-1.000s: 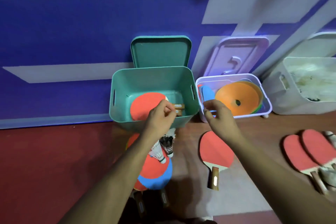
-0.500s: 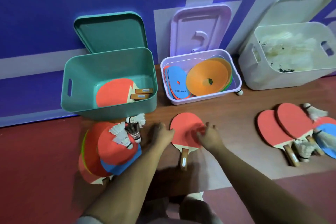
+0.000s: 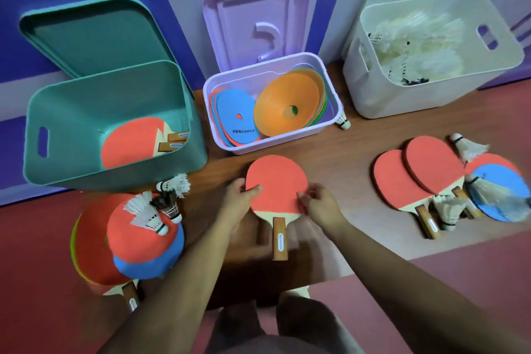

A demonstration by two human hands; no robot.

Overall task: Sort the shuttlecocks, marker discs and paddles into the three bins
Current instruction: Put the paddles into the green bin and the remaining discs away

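Note:
A red paddle (image 3: 277, 181) with a wooden handle sits at the middle of the floor, lifted slightly. My left hand (image 3: 240, 198) pinches its left edge and my right hand (image 3: 320, 205) pinches its right edge. The teal bin (image 3: 71, 169) at the left holds paddles (image 3: 129, 144). The lilac bin (image 3: 333, 121) in the middle holds marker discs (image 3: 283, 105). The white bin (image 3: 382, 98) at the right holds shuttlecocks (image 3: 416, 46).
A pile of discs, a paddle and shuttlecocks (image 3: 143, 227) lies at the lower left. At the right lie two red paddles (image 3: 416, 175), a blue disc (image 3: 500, 190) and loose shuttlecocks. One shuttlecock (image 3: 343, 121) lies between the lilac and white bins. Lids lean on the wall.
My hands came down from the teal bin to the paddle on the floor and took hold of its two edges. The view tilted downward.

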